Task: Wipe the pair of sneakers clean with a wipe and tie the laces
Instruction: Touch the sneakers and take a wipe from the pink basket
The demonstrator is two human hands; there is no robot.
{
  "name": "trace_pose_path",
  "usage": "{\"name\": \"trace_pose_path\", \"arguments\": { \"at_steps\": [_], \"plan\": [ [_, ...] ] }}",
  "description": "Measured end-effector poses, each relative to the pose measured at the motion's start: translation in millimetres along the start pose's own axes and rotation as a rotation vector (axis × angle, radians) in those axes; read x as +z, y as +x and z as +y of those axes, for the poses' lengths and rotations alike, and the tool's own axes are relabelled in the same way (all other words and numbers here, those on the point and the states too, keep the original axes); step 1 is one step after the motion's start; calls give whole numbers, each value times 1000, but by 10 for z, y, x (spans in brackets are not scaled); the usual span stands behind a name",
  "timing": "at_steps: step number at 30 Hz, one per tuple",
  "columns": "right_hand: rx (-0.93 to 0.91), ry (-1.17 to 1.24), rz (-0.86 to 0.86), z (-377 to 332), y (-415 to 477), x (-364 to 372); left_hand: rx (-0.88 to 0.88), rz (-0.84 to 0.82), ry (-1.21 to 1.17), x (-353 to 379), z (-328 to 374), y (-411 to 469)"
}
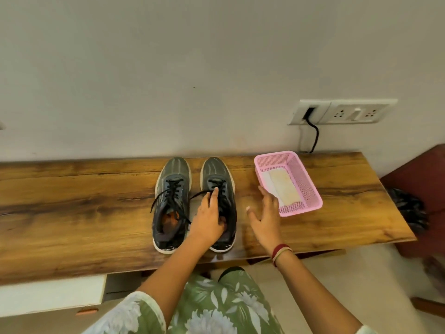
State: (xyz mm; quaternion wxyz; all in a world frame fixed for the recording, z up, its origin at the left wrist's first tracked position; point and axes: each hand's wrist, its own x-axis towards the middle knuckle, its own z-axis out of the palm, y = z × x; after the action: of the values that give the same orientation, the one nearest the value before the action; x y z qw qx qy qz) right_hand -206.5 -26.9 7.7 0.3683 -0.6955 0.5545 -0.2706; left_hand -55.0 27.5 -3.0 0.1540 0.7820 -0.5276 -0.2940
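Observation:
Two grey sneakers with white soles and black laces stand side by side on the wooden bench (72, 201), toes toward the wall. The left sneaker (172, 189) has loose, untied laces spilling over its sides. My left hand (209, 220) rests on the right sneaker (216, 172), fingers curled around its tongue and lace near the opening. My right hand (267, 213) hovers open just right of that shoe, fingers spread, beside the pink basket (310, 189). A used wipe (281, 186) lies flat inside the basket.
A white socket panel (344, 112) with a black cable plugged in sits on the wall above the bench's right end. A dark red piece of furniture (419, 179) stands to the right of the bench.

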Motion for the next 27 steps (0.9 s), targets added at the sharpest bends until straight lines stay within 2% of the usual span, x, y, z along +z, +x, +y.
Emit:
{"name": "trace_pose_path", "arguments": {
  "at_steps": [3, 7, 12, 14, 19, 24, 27],
  "plan": [
    [34, 0, 107, 126, 111, -235, -17, 1, 65, 23, 33, 17],
    [81, -45, 160, 332, 350, -488, 9, 61, 146, 76, 8, -34],
    [186, -177, 141, 551, 711, -700, 57, 173, 360, 148, 48, -82],
    [222, -235, 93, 632, 832, -711, 75, 140, 441, 167, 70, -68],
    [277, -455, -56, 743, 984, -613, 22, 28, 400, 144, 50, 53],
    [286, -555, -18, 825, 1002, -535, 13, -6, 376, 144, 76, 53],
    [276, -589, 3, 838, 1002, -520, 40, 39, 357, 119, 80, 16]
  ]
}}
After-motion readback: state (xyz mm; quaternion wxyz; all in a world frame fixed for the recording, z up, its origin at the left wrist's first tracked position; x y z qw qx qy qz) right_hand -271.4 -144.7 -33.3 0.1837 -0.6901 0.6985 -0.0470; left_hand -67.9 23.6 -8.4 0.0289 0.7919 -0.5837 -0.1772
